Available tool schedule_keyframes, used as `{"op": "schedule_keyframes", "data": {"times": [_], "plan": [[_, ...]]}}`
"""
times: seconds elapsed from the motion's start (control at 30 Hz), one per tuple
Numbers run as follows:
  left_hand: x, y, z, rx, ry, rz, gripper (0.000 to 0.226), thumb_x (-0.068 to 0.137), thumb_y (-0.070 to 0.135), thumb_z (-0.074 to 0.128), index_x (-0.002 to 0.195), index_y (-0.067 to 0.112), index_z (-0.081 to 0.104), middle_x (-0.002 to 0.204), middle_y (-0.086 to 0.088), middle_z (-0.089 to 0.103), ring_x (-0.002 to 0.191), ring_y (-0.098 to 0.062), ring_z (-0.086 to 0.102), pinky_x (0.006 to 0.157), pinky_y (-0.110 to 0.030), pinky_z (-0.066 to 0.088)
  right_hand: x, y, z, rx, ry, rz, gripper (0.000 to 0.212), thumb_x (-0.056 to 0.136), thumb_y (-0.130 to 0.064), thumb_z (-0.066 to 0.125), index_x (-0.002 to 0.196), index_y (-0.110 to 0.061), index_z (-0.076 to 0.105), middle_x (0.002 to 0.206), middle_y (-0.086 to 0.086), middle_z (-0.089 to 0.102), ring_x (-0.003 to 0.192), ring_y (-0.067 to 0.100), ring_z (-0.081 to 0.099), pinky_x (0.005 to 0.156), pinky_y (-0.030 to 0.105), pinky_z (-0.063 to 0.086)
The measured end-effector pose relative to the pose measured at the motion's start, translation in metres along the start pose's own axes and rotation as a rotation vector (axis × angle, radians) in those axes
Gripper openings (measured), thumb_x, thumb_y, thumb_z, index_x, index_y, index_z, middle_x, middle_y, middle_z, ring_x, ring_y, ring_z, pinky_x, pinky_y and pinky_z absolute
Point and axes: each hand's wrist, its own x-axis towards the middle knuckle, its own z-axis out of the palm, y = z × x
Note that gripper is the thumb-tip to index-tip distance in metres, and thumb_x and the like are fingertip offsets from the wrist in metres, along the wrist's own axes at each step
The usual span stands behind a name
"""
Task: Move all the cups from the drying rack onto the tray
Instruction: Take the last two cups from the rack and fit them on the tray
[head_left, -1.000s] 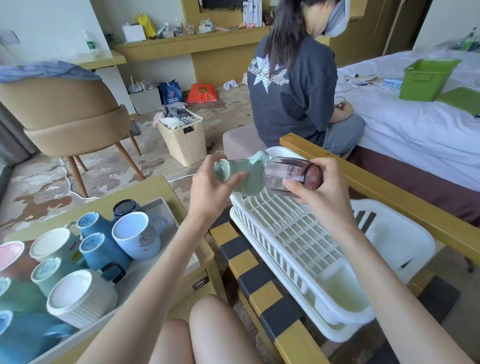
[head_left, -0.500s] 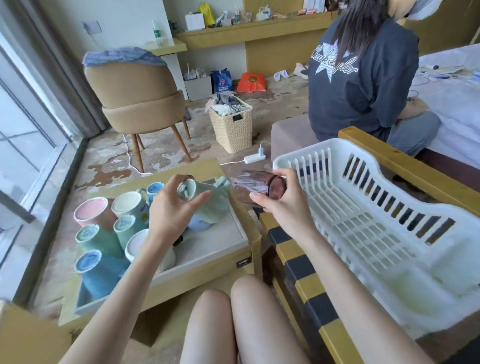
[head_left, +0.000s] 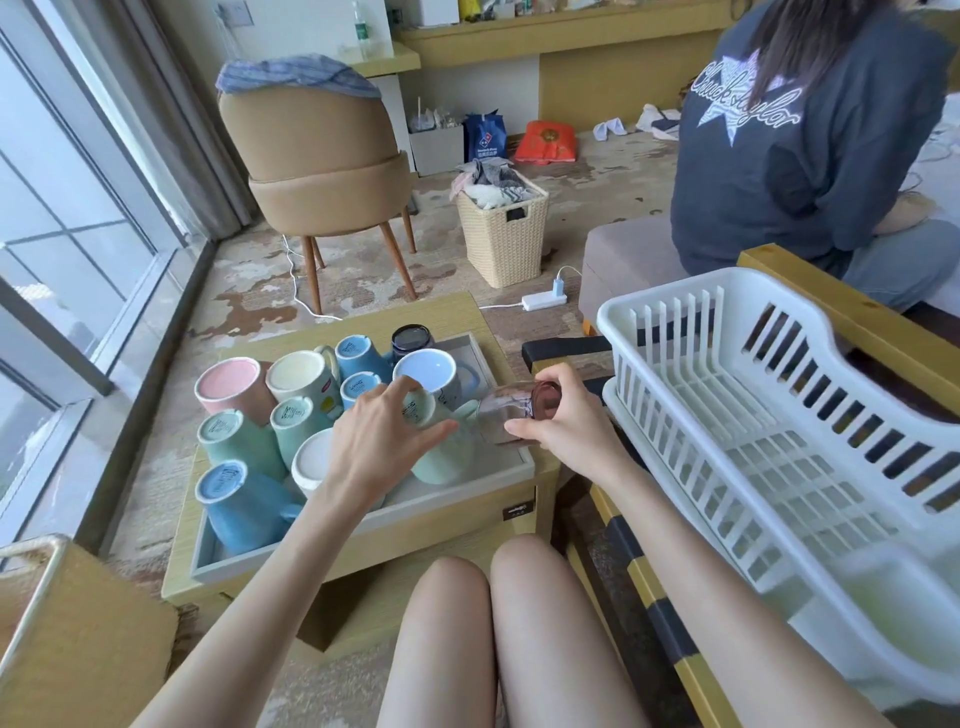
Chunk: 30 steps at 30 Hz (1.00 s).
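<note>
At frame bottom: bare knees (head_left: 498, 623). Beyond them, low wooden worktop (head_left: 363, 317) bearing grey tray (head_left: 457, 499). Left hand (head_left: 382, 441), grip closed round a mint-green mug (head_left: 441, 457) standing inverted on the tray's near right part. Right hand (head_left: 566, 423), grip pinching a pink-tinted glass (head_left: 511, 415), held tilted above the tray's right edge. Other upturned mugs (head_left: 291, 410) crowd the tray. White drying rack (head_left: 779, 415), to the right, holds no cups. Farther: tan chair (head_left: 322, 161), wicker basket (head_left: 504, 234), seated person (head_left: 810, 135).

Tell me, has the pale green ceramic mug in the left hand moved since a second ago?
Yes. The pale green ceramic mug went from above the white plastic drying rack leftward and down onto the grey tray, under the left hand.
</note>
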Motion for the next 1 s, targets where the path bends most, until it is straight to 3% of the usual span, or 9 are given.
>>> {"op": "schedule_keyframes", "data": {"times": [0.13, 0.33, 0.57, 0.83, 1.0], "plan": [[0.0, -0.006, 0.008, 0.08, -0.003, 0.005, 0.063, 0.074, 0.067, 0.067, 0.116, 0.022, 0.058, 0.101, -0.006, 0.067, 0.086, -0.028, 0.063, 0.062, -0.034, 0.046, 0.004, -0.003, 0.003, -0.157, -0.091, -0.011, 0.061, 0.066, -0.039, 0.082, 0.113, -0.034, 0.043, 0.109, -0.004, 0.058, 0.088, 0.011, 0.059, 0.065, 0.026, 0.044], [0.001, -0.015, 0.021, 0.118, -0.028, -0.023, 0.059, 0.072, 0.069, 0.066, 0.105, 0.02, 0.057, 0.087, -0.007, 0.066, 0.079, -0.03, 0.063, 0.056, -0.032, 0.038, 0.015, -0.014, 0.015, -0.317, -0.184, -0.065, 0.063, 0.065, -0.031, 0.084, 0.116, -0.031, 0.047, 0.115, -0.005, 0.054, 0.096, 0.018, 0.057, 0.072, 0.033, 0.046], [0.002, -0.019, 0.034, 0.189, -0.034, 0.011, 0.062, 0.073, 0.071, 0.063, 0.11, 0.021, 0.059, 0.093, -0.004, 0.066, 0.088, -0.026, 0.062, 0.06, -0.032, 0.034, 0.027, -0.022, 0.027, -0.482, -0.239, -0.128, 0.066, 0.071, -0.03, 0.081, 0.127, -0.026, 0.046, 0.124, 0.0, 0.05, 0.097, 0.019, 0.052, 0.072, 0.031, 0.039], [-0.003, -0.021, 0.036, 0.195, 0.041, 0.032, 0.07, 0.073, 0.072, 0.063, 0.118, 0.02, 0.051, 0.092, -0.006, 0.067, 0.087, -0.028, 0.065, 0.062, -0.034, 0.043, 0.036, -0.022, 0.049, -0.707, -0.289, -0.187, 0.069, 0.07, -0.027, 0.082, 0.13, -0.022, 0.047, 0.126, 0.005, 0.05, 0.102, 0.028, 0.059, 0.073, 0.034, 0.042], [-0.007, -0.023, 0.038, 0.227, 0.062, 0.052, 0.073, 0.073, 0.076, 0.059, 0.117, 0.018, 0.05, 0.095, -0.004, 0.064, 0.087, -0.026, 0.064, 0.069, -0.035, 0.045, 0.038, -0.011, 0.054, -0.656, -0.214, -0.184, 0.08, 0.072, -0.036, 0.082, 0.135, -0.017, 0.037, 0.137, 0.006, 0.053, 0.115, 0.028, 0.058, 0.076, 0.033, 0.037]]}}
